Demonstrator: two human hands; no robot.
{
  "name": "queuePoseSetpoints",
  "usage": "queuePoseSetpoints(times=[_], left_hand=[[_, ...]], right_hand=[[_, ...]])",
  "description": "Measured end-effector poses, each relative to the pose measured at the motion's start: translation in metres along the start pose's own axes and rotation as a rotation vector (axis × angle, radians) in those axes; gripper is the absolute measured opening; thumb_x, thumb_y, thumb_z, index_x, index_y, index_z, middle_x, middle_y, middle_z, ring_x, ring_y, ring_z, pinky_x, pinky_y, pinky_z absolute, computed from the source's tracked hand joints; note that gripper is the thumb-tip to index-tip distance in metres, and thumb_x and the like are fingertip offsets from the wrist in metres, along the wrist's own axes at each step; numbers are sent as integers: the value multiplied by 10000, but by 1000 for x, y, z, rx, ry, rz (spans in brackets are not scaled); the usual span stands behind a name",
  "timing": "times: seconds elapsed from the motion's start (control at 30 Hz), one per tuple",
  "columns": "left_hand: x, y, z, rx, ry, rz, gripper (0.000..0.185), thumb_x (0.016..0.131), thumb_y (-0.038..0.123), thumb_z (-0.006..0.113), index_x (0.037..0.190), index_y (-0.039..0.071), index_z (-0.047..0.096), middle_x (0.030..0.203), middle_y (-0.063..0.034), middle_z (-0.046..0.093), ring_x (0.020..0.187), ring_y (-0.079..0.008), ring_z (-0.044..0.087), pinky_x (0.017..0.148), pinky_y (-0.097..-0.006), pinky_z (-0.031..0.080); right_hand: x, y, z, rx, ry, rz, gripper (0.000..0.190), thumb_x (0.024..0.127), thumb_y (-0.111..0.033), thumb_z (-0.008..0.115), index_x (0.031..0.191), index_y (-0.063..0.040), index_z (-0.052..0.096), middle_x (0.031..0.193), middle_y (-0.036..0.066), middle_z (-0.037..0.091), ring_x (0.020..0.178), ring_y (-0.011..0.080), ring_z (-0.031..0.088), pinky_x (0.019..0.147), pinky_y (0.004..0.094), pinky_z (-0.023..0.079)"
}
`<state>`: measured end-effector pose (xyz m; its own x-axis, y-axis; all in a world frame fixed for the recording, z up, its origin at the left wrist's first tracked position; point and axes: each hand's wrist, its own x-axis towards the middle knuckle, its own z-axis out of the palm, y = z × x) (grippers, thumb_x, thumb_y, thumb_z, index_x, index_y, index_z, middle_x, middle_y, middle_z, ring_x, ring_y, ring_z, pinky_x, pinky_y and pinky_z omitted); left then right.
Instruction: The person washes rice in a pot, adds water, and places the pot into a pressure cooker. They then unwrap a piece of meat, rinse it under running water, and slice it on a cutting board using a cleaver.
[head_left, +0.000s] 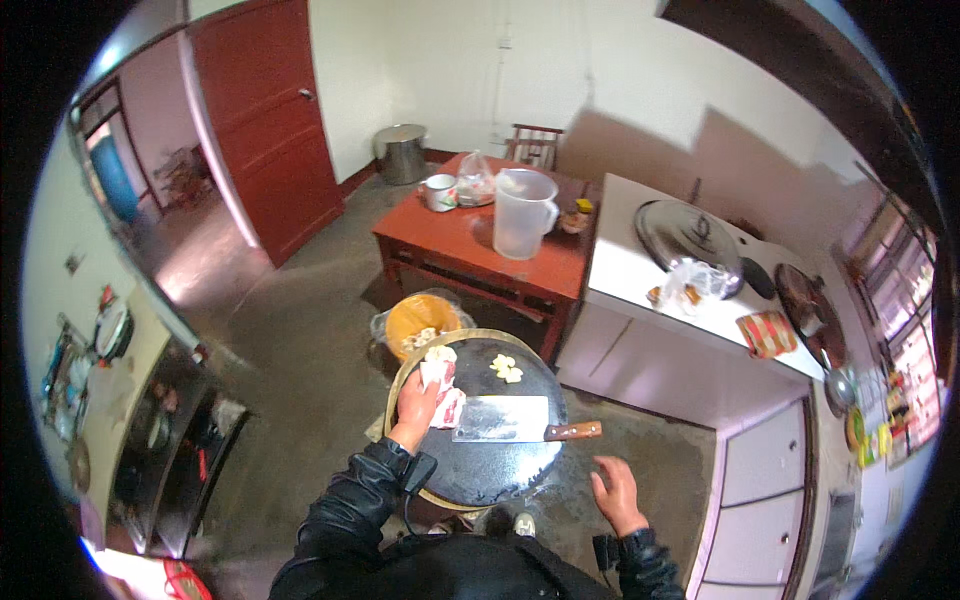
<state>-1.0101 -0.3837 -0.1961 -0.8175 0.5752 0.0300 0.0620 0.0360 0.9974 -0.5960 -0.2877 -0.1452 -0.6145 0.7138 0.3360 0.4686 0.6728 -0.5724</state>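
Observation:
A round dark chopping block with a pale rim stands before me. On its left side my left hand grips a piece of raw red-and-white meat. Beside the meat lies a cleaver, flat on the block, its wooden handle jutting past the right edge. Several pale yellow pieces, perhaps garlic or ginger, rest near the block's far edge. My right hand hangs off the block's right side, below the cleaver handle, holding nothing, its fingers slightly curled and apart.
Behind the block sits an orange-lined bin with pale scraps. A red table carries a plastic pitcher and an enamel mug. At right is a stove counter with a large lid; shelves stand left.

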Motion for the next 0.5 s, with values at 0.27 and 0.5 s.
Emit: queuePoseSetpoints(times=[0.27, 0.5], left_hand=[[-78, 83, -23, -267, 69, -309, 279, 966, 134, 557, 1211, 1, 550, 1102, -86, 659, 962, -186, 654, 799, -307, 549], [-114, 116, -23, -580, -149, -361, 343, 969, 134, 554, 1294, 29, 518, 1191, -87, 628, 1049, -191, 631, 839, -333, 546]], right_hand=[[139, -27, 43, -243, -606, -510, 541, 769, -63, 609, 1293, -182, 544, 976, 139, 574, 920, 345, 558, 819, 466, 459], [135, -20, 37, -282, -683, -525, 660, 741, -52, 619, 1368, -195, 475, 901, 179, 564, 828, 368, 566, 712, 456, 469]])
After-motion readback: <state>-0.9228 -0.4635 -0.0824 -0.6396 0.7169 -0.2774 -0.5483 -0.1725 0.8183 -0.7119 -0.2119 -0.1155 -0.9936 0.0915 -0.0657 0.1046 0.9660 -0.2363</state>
